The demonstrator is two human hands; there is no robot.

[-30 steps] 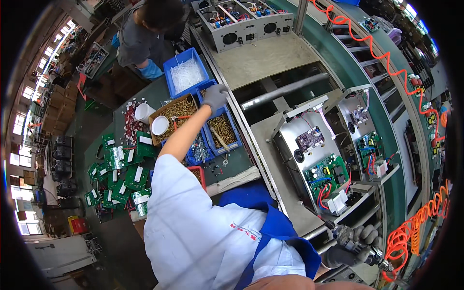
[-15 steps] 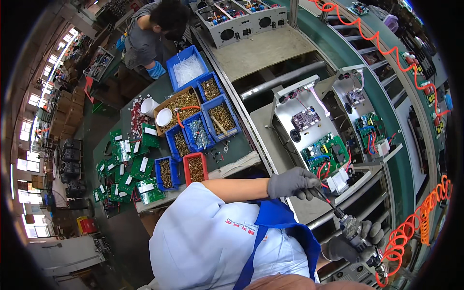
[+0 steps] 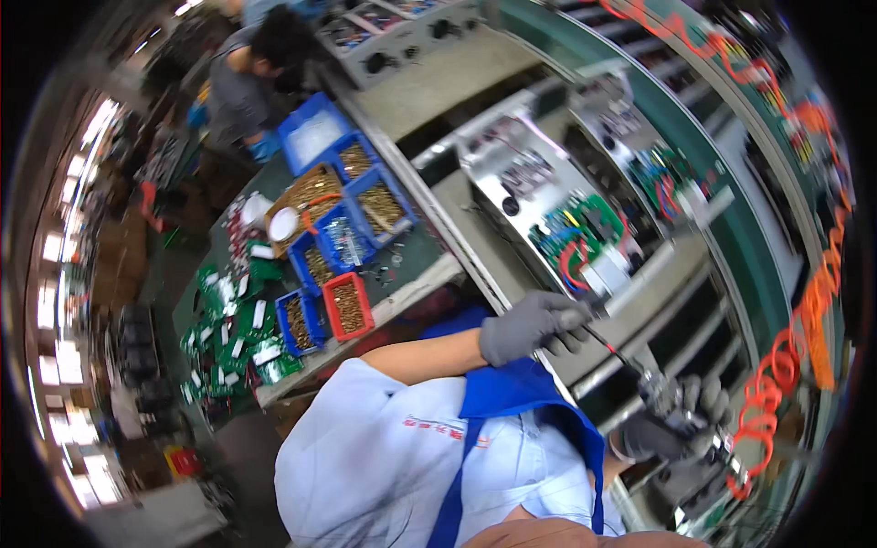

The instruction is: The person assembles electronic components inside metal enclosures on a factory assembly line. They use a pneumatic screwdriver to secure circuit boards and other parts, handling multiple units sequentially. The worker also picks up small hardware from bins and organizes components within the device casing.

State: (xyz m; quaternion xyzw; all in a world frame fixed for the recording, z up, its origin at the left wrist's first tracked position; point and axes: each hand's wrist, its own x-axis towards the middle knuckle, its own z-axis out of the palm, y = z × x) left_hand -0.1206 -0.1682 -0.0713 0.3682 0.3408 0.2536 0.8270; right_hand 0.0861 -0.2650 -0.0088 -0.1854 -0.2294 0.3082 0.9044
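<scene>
Power screwdriver [image 3: 652,389] at four o'clock, likely weighty and rigid; best held mid-body, where the right hand [image 3: 663,435] wraps its fingers; left hand [image 3: 528,331]: too blurred to tell its grip.

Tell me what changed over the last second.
The left hand left the blue screw bins, moving right and toward the body, to the tip of the driver; anything pinched there is too blurred to tell. The right hand still holds the driver; green boards stay heaped.

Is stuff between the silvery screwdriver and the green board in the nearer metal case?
Looks so: the grey-gloved left hand at the tip of the silvery screwdriver, then a white boxy part by the green board.
</scene>
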